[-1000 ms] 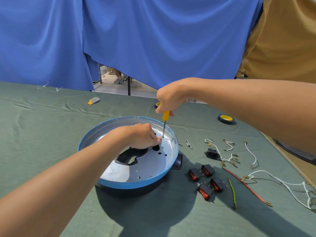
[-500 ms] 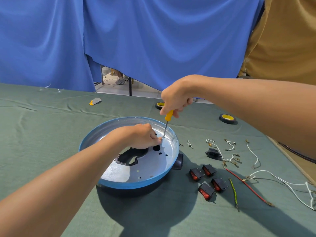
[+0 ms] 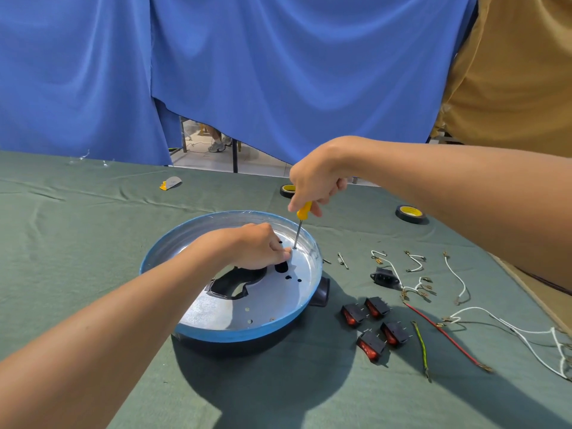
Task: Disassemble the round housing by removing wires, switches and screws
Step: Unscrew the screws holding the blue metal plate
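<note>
The round housing [image 3: 247, 334], blue-rimmed with a silver floor full of holes and a black cut-out, lies in the middle of the green table. My right hand [image 3: 312, 184] grips the yellow-handled screwdriver [image 3: 299, 226], its tip standing on the floor near the far right rim. My left hand [image 3: 257, 246] rests inside the housing with curled fingers, its fingertips pinched right at the screwdriver tip; what they hold is hidden. Several black rocker switches [image 3: 376, 323] with red buttons lie right of the housing, beside white wires [image 3: 458, 278], a red wire [image 3: 445, 335] and a yellow-green wire [image 3: 421, 348].
A black socket [image 3: 383, 276] and small screws [image 3: 343, 261] lie right of the housing. Two tape rolls [image 3: 410, 213] sit further back, and a small grey and yellow piece [image 3: 171, 183] lies at the back left. A blue curtain hangs behind the table; a person in a tan garment stands at right.
My right hand has shifted slightly on the screwdriver handle and the shaft now leans a little more. My left hand stays by the tip.
</note>
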Tool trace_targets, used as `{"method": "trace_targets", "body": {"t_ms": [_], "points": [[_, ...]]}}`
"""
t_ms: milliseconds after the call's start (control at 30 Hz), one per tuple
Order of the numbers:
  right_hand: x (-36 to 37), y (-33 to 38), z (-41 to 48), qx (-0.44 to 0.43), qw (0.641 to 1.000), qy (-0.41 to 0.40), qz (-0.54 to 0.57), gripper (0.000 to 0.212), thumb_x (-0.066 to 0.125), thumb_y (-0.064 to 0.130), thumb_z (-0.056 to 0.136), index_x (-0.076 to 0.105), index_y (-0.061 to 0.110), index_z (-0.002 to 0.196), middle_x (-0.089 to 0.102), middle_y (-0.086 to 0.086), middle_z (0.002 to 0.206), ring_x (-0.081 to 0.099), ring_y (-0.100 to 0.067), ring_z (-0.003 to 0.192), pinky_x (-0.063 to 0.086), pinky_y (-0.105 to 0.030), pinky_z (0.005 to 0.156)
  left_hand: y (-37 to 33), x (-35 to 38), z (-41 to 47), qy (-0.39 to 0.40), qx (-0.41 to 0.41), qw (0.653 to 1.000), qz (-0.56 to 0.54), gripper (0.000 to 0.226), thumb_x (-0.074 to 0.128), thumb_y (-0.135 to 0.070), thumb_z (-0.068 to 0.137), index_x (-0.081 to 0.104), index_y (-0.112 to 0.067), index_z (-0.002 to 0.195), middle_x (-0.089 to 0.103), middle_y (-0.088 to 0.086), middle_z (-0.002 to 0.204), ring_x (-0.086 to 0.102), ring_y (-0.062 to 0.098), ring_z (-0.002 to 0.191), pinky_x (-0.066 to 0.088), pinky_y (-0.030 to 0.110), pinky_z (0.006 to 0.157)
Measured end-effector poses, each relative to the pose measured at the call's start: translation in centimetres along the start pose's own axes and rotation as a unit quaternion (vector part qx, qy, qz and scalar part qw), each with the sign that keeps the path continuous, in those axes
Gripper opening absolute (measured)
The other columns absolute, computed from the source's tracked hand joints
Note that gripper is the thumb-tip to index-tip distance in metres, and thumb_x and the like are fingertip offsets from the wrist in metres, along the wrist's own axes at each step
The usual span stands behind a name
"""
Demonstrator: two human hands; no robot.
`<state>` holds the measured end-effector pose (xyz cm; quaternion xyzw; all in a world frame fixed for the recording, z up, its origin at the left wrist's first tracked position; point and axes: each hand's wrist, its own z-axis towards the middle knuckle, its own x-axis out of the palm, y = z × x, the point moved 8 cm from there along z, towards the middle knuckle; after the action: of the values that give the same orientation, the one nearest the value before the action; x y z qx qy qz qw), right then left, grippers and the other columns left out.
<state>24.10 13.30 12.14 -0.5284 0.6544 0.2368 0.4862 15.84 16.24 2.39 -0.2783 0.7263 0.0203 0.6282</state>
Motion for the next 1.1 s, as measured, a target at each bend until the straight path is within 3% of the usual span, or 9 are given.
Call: {"method": "trace_targets", "body": {"t_ms": [100, 233, 333, 467, 567, 767, 833, 967, 1100], "points": [[-0.7, 1.1, -0.4, -0.057, 0.994, -0.060, -0.078, 0.025, 0.063, 0.037, 0.089, 0.070, 0.016, 0.077, 0.057, -0.002, 0.067, 0.052, -0.021, 0.059, 0.039, -0.024, 0.053, 0.2, 0.0, 0.1, 0.000, -0.009, 1.000, 0.003, 0.050, 0.040, -0.055, 0.099, 0.074, -0.020, 0.109, 0.059, 0.007, 0.131, 0.050, 0.029, 0.123, 0.040, 0.046, 0.106], [-1.6, 1.5, -1.1, -0.109, 0.979, -0.146, -0.094, 0.015, 0.074, 0.026, 0.081, 0.074, 0.025, 0.095, 0.071, -0.001, 0.088, 0.066, -0.021, 0.085, 0.047, -0.023, 0.057, 0.5, 0.1, 0.4, -0.008, -0.007, 1.000, -0.003, 0.054, 0.041, -0.054, 0.099, 0.072, -0.011, 0.100, 0.060, 0.012, 0.129, 0.052, 0.030, 0.121, 0.041, 0.046, 0.105], [-1.0, 1.7, -1.1, -0.131, 0.982, -0.133, -0.019, 0.017, 0.075, 0.041, 0.078, 0.073, 0.026, 0.085, 0.069, 0.001, 0.077, 0.064, -0.020, 0.079, 0.050, -0.029, 0.063, 0.5, 0.1, 0.5, -0.012, 0.001, 1.000, -0.010, 0.054, 0.042, -0.054, 0.099, 0.072, -0.011, 0.087, 0.064, 0.010, 0.113, 0.055, 0.032, 0.112, 0.044, 0.048, 0.099], [-0.9, 0.5, -0.9, -0.047, 0.991, -0.123, -0.025, 0.061, 0.040, 0.060, 0.093, 0.061, 0.010, 0.066, 0.060, -0.003, 0.067, 0.053, -0.025, 0.065, 0.043, -0.030, 0.058, 0.5, 0.1, 0.5, -0.007, -0.001, 1.000, -0.005, 0.051, 0.042, -0.053, 0.099, 0.074, -0.014, 0.098, 0.065, 0.009, 0.111, 0.056, 0.031, 0.109, 0.045, 0.046, 0.098], [-0.6, 0.2, -1.0, -0.023, 0.994, -0.098, -0.052, 0.045, 0.044, 0.036, 0.096, 0.066, 0.014, 0.064, 0.064, -0.003, 0.075, 0.052, -0.024, 0.069, 0.041, -0.029, 0.059, 0.5, 0.1, 0.4, -0.002, -0.002, 1.000, -0.006, 0.050, 0.042, -0.053, 0.099, 0.074, -0.015, 0.103, 0.062, 0.011, 0.126, 0.054, 0.031, 0.118, 0.043, 0.047, 0.103], [-1.6, 1.2, -2.0, -0.102, 0.987, -0.126, 0.010, 0.008, 0.073, 0.030, 0.081, 0.070, 0.023, 0.084, 0.065, 0.003, 0.083, 0.059, -0.021, 0.082, 0.051, -0.031, 0.068, 0.8, 0.2, 0.7, -0.005, -0.008, 1.000, -0.007, 0.050, 0.043, -0.054, 0.098, 0.074, -0.014, 0.102, 0.060, 0.011, 0.131, 0.050, 0.030, 0.126, 0.040, 0.047, 0.106], [-1.2, 1.2, -1.6, -0.100, 0.989, -0.105, 0.027, 0.012, 0.073, 0.032, 0.081, 0.069, 0.022, 0.085, 0.065, -0.003, 0.088, 0.057, -0.022, 0.078, 0.051, -0.034, 0.067, 0.7, 0.2, 0.7, -0.008, -0.004, 1.000, -0.010, 0.052, 0.043, -0.054, 0.098, 0.074, -0.013, 0.100, 0.061, 0.012, 0.129, 0.050, 0.031, 0.126, 0.040, 0.048, 0.106], [-0.9, 0.1, -0.9, -0.024, 0.995, -0.088, 0.028, 0.055, 0.049, 0.059, 0.091, 0.064, 0.011, 0.071, 0.051, 0.000, 0.056, 0.041, -0.018, 0.045, 0.033, -0.024, 0.046, 0.5, 0.2, 0.6, -0.003, 0.003, 1.000, -0.009, 0.049, 0.042, -0.053, 0.099, 0.075, -0.016, 0.102, 0.063, 0.010, 0.124, 0.054, 0.030, 0.121, 0.042, 0.048, 0.104], [-0.9, 0.2, -1.0, -0.025, 0.996, -0.075, -0.039, 0.034, 0.060, 0.042, 0.090, 0.069, 0.013, 0.076, 0.054, 0.000, 0.061, 0.046, -0.020, 0.055, 0.033, -0.024, 0.049, 0.1, 0.1, 0.3, -0.004, 0.010, 1.000, -0.005, 0.050, 0.041, -0.052, 0.100, 0.075, -0.014, 0.094, 0.065, 0.012, 0.106, 0.058, 0.033, 0.102, 0.046, 0.048, 0.097]]}}
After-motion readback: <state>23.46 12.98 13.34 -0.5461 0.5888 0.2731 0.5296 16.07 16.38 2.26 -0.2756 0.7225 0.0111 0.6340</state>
